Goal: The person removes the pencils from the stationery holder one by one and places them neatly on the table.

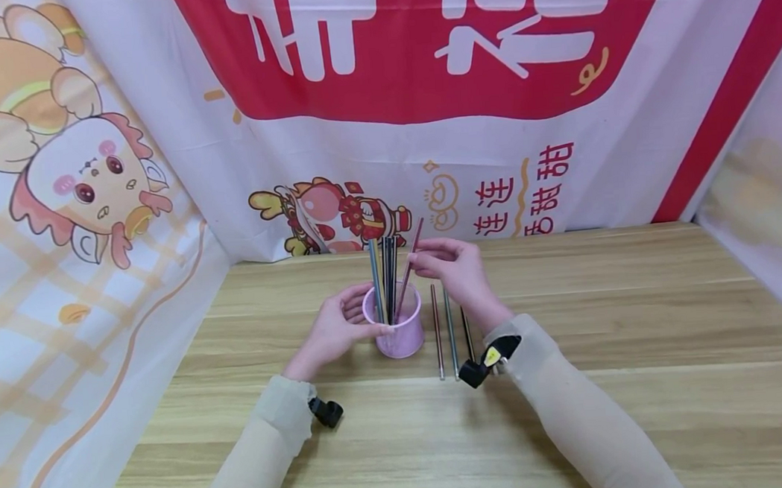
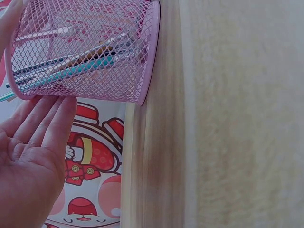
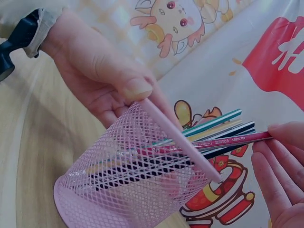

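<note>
A pink mesh pencil cup (image 1: 402, 343) stands on the wooden table with several pencils (image 1: 384, 263) upright in it, among them black, teal and yellow ones. My left hand (image 1: 334, 326) holds the cup from the left, thumb at the near rim and fingers around the far side. Between thumb and fingertips, my right hand (image 1: 456, 271) pinches the upper end of a red pencil (image 3: 213, 143). That pencil slants to the right, its eraser end inside the cup, as the right wrist view shows through the mesh.
Right of the cup lie a dark red pencil (image 1: 438, 334), a teal pencil (image 1: 452, 337) and a black pencil (image 1: 466, 329), the last partly hidden by the right wrist. Behind the table (image 1: 603, 306) hangs a printed cloth (image 1: 351, 149); another cloth (image 1: 159, 303) borders its left side.
</note>
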`<state>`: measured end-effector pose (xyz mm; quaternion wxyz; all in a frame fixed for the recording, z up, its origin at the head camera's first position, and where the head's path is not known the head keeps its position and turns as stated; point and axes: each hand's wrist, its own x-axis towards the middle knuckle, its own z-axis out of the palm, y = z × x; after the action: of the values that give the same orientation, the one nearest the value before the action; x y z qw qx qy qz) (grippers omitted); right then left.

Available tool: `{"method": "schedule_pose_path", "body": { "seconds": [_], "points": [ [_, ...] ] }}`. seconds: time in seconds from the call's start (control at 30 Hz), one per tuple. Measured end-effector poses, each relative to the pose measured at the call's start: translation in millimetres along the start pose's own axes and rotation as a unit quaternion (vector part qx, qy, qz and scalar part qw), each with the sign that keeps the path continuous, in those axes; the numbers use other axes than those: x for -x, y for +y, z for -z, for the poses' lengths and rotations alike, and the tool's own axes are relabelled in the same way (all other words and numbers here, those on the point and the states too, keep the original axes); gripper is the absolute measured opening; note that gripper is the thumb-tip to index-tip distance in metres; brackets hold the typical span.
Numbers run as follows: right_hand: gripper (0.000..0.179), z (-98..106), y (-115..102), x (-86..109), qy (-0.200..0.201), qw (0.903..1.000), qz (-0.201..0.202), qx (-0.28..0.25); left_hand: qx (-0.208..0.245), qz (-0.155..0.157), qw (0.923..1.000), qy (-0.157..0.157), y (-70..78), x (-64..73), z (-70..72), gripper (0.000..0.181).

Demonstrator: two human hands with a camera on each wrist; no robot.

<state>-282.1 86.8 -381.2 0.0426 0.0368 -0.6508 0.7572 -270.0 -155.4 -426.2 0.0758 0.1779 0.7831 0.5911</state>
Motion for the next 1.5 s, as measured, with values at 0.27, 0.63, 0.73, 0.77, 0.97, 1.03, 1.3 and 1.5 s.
{"method": "schedule_pose_path", "body": {
  "seconds": [0.27, 0.63, 0.73, 0.77, 0.97, 1.03, 1.3, 1.5],
  "points": [
    [0.035, 5, -13, 3.3, 0.018, 0.9987, 0.038, -0.029, -0.006, 0.002, 1.0, 0.002, -0.1, 0.2, 0.4, 0.085],
    [0.038, 17, -29, 4.3, 0.06, 0.9914, 0.05, -0.105, -0.003, 0.001, 1.0, 0.003, -1.6, 0.6, 0.4, 0.083],
    [0.037, 23, -32, 4.3, 0.065, 0.9894, 0.053, -0.119, -0.003, 0.001, 1.0, 0.003, -1.5, 0.4, 0.6, 0.083],
    [0.038, 25, -32, 4.1, 0.065, 0.9889, 0.053, -0.122, -0.003, 0.001, 1.0, 0.004, -1.3, 0.3, 0.5, 0.084],
    [0.046, 39, -37, 4.7, 0.075, 0.9864, 0.059, -0.134, 0.003, 0.006, 1.0, 0.005, -1.3, -0.5, -0.1, 0.086],
    [0.046, 44, -38, 5.2, 0.079, 0.9857, 0.06, -0.136, 0.006, 0.007, 0.9999, 0.006, -1.5, -0.6, -0.3, 0.086],
    [0.048, 61, -39, 7.5, 0.086, 0.9856, 0.06, -0.132, 0.0, 0.013, 0.9999, 0.009, -0.4, 0.9, -0.2, 0.085],
    [0.038, 75, -37, 7.8, 0.093, 0.9859, 0.057, -0.127, -0.001, 0.002, 1.0, 0.006, -1.0, 0.5, 0.4, 0.084]
  ]
}}
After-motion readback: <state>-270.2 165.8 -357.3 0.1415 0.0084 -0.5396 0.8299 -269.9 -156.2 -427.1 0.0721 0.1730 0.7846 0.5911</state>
